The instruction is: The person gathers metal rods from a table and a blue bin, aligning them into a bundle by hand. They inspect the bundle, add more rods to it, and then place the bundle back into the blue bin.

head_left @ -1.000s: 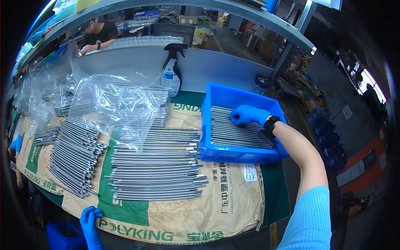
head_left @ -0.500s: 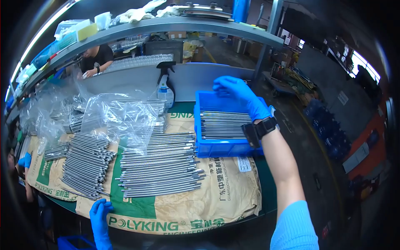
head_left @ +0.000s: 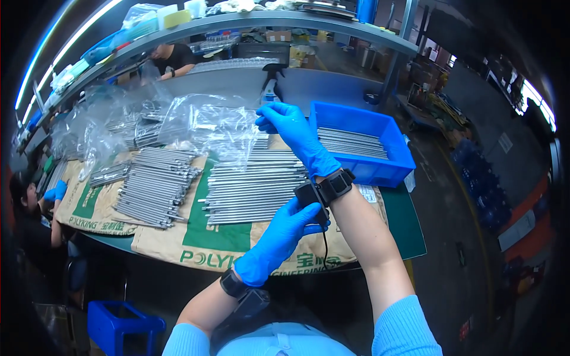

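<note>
My left hand (head_left: 279,237), in a blue glove, grips a small black box (head_left: 310,199) with a thin cable hanging from it. The box sits against the black wrist strap (head_left: 336,185) on my right forearm. My right hand (head_left: 289,126), also gloved in blue, is raised above the rods, its fingers loosely curled together with nothing visible in them. Beneath my hands a row of metal rods (head_left: 249,193) lies on a printed paper sack (head_left: 196,252). To the right, a blue bin (head_left: 392,163) holds more rods (head_left: 350,142).
Another batch of rods (head_left: 155,184) lies at left, near clear plastic bags (head_left: 205,124). Behind stands a spray bottle (head_left: 271,89), below a metal shelf (head_left: 267,21). Two people work nearby, one behind the partition, one at far left. A blue stool-like object (head_left: 122,323) stands below.
My left hand has risen from the sack's front edge and taken hold of the black box at my right wrist. My right hand has moved left, away from the bin. The view has shifted.
</note>
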{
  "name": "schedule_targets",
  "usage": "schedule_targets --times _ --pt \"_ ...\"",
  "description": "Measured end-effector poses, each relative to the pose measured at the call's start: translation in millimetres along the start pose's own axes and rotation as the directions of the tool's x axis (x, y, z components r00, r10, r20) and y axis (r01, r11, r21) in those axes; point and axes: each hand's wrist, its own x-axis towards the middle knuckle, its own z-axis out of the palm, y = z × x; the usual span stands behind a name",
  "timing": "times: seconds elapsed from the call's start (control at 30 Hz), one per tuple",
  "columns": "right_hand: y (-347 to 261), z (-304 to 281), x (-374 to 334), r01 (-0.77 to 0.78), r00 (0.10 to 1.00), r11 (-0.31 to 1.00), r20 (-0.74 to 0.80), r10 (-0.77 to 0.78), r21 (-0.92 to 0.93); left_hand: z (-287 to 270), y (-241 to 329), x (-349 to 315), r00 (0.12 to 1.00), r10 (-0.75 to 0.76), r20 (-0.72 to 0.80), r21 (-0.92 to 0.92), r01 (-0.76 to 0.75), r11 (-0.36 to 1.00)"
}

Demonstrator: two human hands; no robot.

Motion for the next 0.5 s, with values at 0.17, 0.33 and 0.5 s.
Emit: schedule_targets --times 0.17,0.33,0.5 --pt "16.9 14.4 -3.6 0.267 0.913 0.639 -0.022 -0.407 -0.721 6.4 14.5 -33.1 0.993 -0.097 -0.064 0.073 0.101 0.992" --pt "11.5 33.8 -12.0 0.354 0.786 0.231 0.154 -0.599 -0.906 13.9 3.5 -54.3 0.989 -0.095 -0.113 0.160 0.113 0.981" --pt "13.9 47.4 -19.6 0.142 0.977 0.963 -0.125 -0.174 -0.230 13.3 -13.2 -57.7 0.994 -0.066 -0.093 0.045 0.071 0.996"
